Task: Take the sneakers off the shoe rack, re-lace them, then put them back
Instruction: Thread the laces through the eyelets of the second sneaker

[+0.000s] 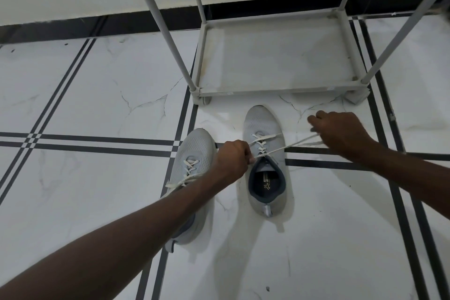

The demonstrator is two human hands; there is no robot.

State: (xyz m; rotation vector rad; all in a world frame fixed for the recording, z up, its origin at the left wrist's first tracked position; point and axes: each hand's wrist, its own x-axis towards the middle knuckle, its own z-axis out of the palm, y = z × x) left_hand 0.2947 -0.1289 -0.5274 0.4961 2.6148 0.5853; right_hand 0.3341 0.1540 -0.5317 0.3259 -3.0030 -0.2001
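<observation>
The left grip (232, 159) is pressed together, pinching one lace end at the top eyelets of the right sneaker (265, 165). The right grip (341, 134) is closed too, drawing the other lace (299, 141) out taut toward 3 o'clock. Both sneakers stand on the floor (97, 92), toes toward 12 o'clock, just below the rack (275, 61). The left sneaker (192, 161), at 9 o'clock of the right one, looks already laced, its ends loose; the left forearm hides its heel.

The step in hand seems to be snugging the lacing on the right sneaker. To do it well, I would pull both ends evenly outward and a little up, so the crossings tighten from toe to tongue without twisting, and hold the shoe from sliding on the smooth tile.

For room: the rack's front rail lies close at 12 o'clock of the toes, and its right leg stands at 1 o'clock of the right hand, so a longer pull is better kept low and sideways. Open floor spreads at 6 and 9 o'clock. The rack's bottom shelf shows no shoes on it.
</observation>
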